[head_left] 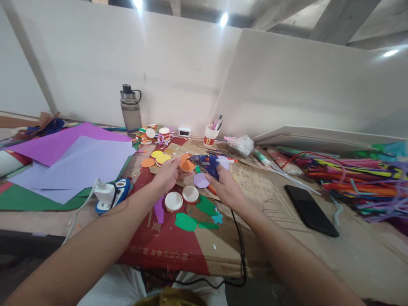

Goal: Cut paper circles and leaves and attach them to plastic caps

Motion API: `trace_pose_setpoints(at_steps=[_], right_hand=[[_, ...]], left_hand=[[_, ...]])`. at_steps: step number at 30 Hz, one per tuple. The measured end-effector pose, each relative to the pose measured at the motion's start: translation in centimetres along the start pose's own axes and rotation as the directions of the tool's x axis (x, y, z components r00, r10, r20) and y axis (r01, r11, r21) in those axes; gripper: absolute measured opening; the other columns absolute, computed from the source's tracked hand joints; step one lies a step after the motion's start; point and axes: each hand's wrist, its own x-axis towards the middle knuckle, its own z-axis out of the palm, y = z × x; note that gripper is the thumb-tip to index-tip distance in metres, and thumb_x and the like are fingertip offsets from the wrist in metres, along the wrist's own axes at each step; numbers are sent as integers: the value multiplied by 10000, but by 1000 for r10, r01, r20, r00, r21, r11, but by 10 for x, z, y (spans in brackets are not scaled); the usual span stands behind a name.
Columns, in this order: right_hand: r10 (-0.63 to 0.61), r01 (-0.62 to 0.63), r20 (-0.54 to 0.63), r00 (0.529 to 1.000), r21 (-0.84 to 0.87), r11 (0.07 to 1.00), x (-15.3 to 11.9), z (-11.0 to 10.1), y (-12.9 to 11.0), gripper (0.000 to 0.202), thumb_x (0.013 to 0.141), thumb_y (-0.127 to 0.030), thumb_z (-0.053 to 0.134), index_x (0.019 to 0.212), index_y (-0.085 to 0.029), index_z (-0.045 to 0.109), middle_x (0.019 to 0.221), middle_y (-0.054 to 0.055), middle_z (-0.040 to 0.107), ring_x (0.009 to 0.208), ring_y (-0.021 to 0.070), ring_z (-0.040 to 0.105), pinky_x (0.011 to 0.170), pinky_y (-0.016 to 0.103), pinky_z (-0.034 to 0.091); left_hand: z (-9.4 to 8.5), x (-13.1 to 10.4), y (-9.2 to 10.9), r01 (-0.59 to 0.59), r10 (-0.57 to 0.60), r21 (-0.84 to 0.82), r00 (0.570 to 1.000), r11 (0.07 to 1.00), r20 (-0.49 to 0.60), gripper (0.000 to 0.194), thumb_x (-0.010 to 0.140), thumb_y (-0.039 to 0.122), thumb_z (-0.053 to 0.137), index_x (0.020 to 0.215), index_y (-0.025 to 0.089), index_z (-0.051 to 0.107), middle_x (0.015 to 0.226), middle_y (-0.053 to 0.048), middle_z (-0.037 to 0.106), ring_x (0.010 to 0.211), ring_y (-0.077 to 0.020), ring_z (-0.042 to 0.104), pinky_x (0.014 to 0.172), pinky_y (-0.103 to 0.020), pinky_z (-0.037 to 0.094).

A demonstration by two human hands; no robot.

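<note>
My right hand (227,185) is wrapped round a dark blue hot glue gun (208,163), which has a white glue stick in its back end. The gun's nozzle points left, at an orange-faced round cup piece (186,162) that my left hand (168,172) grips by its edge. Just below lie a lilac paper disc (201,180) and two white round cup bottoms (174,202) with red rims. Green paper cut-outs (186,222) and a small blue flower shape (217,217) rest nearer to me. Yellow discs (163,159) and an orange disc (148,162) are left of my left hand.
Purple paper sheets (79,157) and a power strip (123,189) with a white plug lie left. A water bottle (130,110) and a pen cup (210,136) stand behind. To the right are a black phone (310,210) and colourful pipe cleaners (360,182). The gun's black cord (244,255) hangs over the front edge.
</note>
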Motion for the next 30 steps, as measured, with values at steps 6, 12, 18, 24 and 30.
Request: trace_pose_setpoints(at_steps=[6,12,18,24,30], right_hand=[[9,-9,-4,1000,-28,1000,-2,3,1,264,890,-375,531,1090,-205,554,957,91,679,851,241,619,797,372,468],[12,-12,-40,999,-1,1000,-3,-1,-5,313,899,-348,523,1181,-213,550,1075,115,689,965,266,632,867,409,472],[-10,8,-31,999,-75,997,-6,3,-3,265,922,-328,504,1148,-211,576,1076,125,697,940,267,632,843,417,475],[-7,1,-81,997,-79,997,-5,0,-3,303,926,-336,495,1196,-221,569,1102,131,693,988,282,636,870,421,480],[5,-11,-46,999,-134,991,-7,4,-4,256,905,-324,503,1117,-206,584,999,122,703,895,271,639,794,390,476]], left_hand=[[-3,2,0,-41,40,-13,999,999,-33,175,925,288,590,847,143,649,823,-54,696,714,-151,678,774,-400,622],[2,0,2,-47,45,-72,999,996,-28,172,924,264,595,824,135,651,833,-49,684,734,-130,665,821,-382,611],[1,2,2,-80,76,-69,995,994,-62,178,949,235,542,882,125,664,838,-47,660,730,-121,632,769,-356,624],[2,-1,3,-68,63,-80,996,994,-59,120,894,250,633,856,142,670,916,-64,705,807,-151,668,847,-400,609],[2,-1,7,-82,74,-80,992,993,-101,154,905,243,618,799,137,650,872,-60,697,748,-129,650,821,-381,617]])
